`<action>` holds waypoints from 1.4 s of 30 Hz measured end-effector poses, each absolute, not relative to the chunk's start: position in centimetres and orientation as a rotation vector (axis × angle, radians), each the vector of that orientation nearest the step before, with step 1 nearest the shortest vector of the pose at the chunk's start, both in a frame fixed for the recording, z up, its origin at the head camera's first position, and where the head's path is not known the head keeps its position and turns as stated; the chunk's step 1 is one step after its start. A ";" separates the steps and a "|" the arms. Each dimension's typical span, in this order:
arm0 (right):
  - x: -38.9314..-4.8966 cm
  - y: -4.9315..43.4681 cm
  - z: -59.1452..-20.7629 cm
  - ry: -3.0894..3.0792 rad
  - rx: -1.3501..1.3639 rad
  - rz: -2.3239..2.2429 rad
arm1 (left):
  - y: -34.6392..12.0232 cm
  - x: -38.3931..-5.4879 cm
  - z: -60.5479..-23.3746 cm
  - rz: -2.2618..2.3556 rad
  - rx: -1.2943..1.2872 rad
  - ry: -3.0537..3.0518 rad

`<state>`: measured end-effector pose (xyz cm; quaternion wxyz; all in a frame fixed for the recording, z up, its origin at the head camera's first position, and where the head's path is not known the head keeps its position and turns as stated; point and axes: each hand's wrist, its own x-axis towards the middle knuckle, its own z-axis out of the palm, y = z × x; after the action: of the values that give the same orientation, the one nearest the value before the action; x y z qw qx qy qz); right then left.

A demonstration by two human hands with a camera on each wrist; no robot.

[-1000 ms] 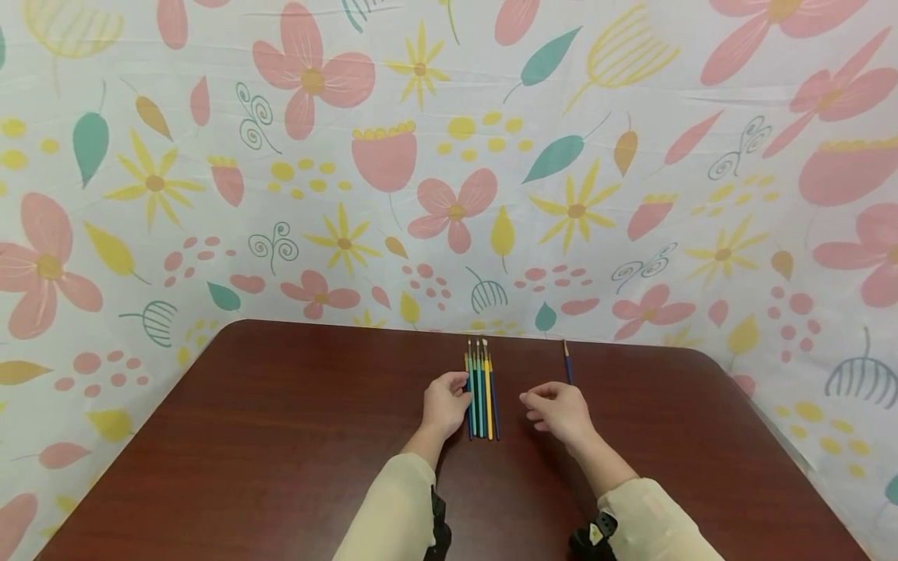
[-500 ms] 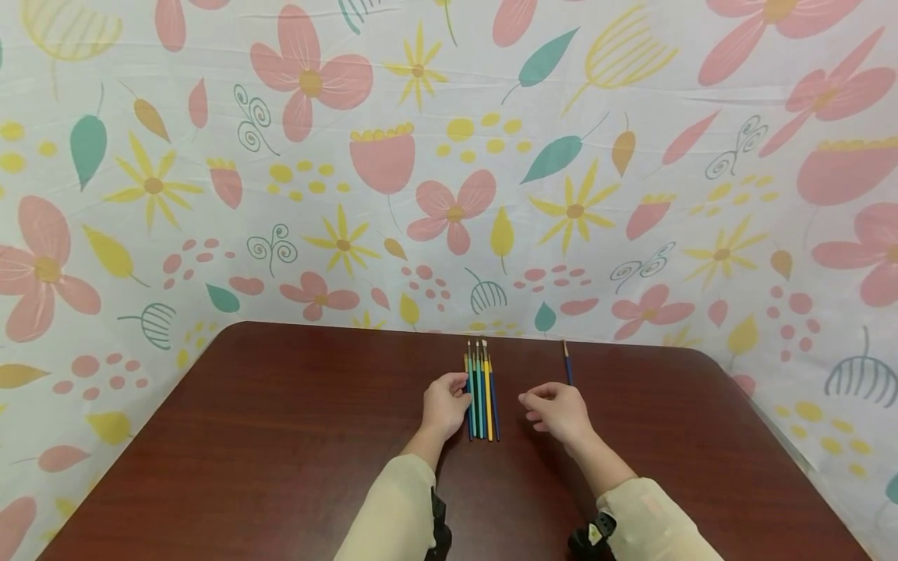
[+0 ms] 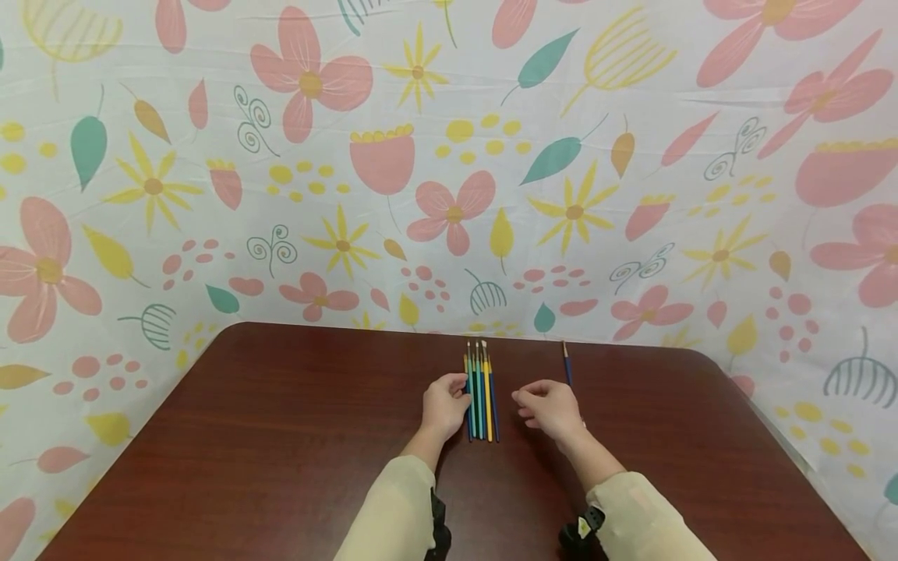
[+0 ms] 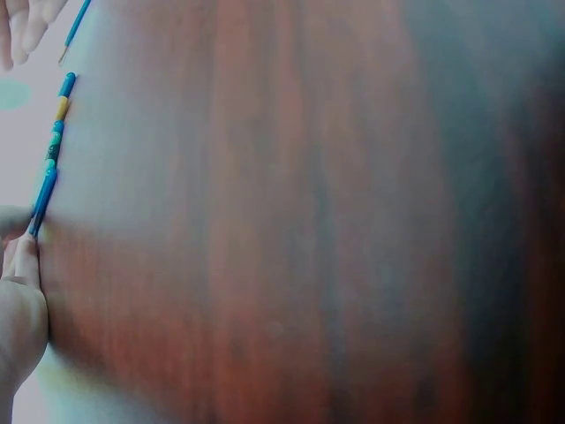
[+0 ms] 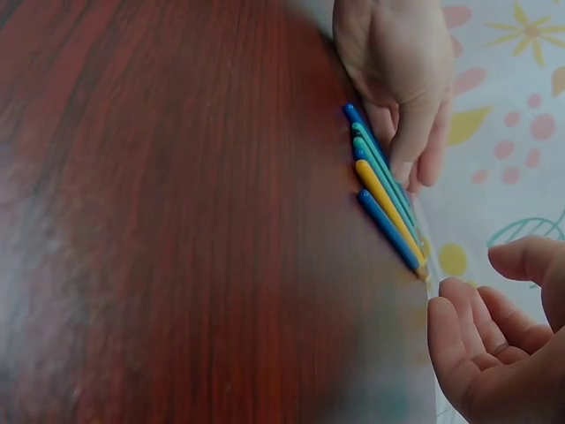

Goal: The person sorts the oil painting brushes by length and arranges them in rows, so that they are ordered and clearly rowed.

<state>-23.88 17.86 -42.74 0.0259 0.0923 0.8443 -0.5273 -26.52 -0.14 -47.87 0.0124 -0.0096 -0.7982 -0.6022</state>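
Note:
Several paintbrushes (image 3: 489, 405) lie side by side in a row on the table, bristles toward the far edge, with blue, teal and yellow handles. My left hand (image 3: 443, 407) rests along the row's left side, its thumb and fingertips right at the outermost blue handle. In the right wrist view, the left thumb lies straight beside the handles. To the right of the row, my right hand (image 3: 550, 408) hovers with loosely bent fingers and nothing between thumb and fingertips. Beyond it lies a lone blue paintbrush (image 3: 567, 365), its lower end hidden by that hand.
The dark reddish-brown table (image 3: 281, 436) has rounded far corners. Right behind its far edge hangs a white cloth (image 3: 449, 101) with flowers and leaves. Black wrist straps (image 3: 585, 530) sit at the ends of the cream sleeves (image 3: 389, 506).
My right hand has shifted slightly left, toward the row of paintbrushes. The left hand and all the paintbrushes stay where they were.

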 end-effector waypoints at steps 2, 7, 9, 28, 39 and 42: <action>-24.1 17.7 -42.9 2.608 0.294 -1.630 | -0.1 -26.5 -47.9 -1.880 -0.033 -2.489; -24.8 17.1 -43.3 2.579 0.306 -1.662 | -0.1 -26.6 -48.0 -1.881 -0.032 -2.491; -25.0 16.9 -43.4 2.562 0.314 -1.683 | -0.1 -26.6 -47.9 -1.885 -0.030 -2.492; -26.7 15.0 -45.0 2.483 0.395 -1.860 | -0.1 -26.7 -47.9 -1.868 -0.021 -2.496; -27.8 14.0 -45.8 2.453 0.438 -2.006 | 0.1 -26.7 -48.0 -1.861 0.002 -2.497; -27.9 13.8 -45.8 2.479 0.443 -2.008 | 0.0 -26.8 -47.9 -1.853 -0.009 -2.500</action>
<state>-27.89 13.85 -45.84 -0.0397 0.1375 0.7690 -0.6230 -26.75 0.05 -47.91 0.0148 -0.0028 -0.8033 -0.5954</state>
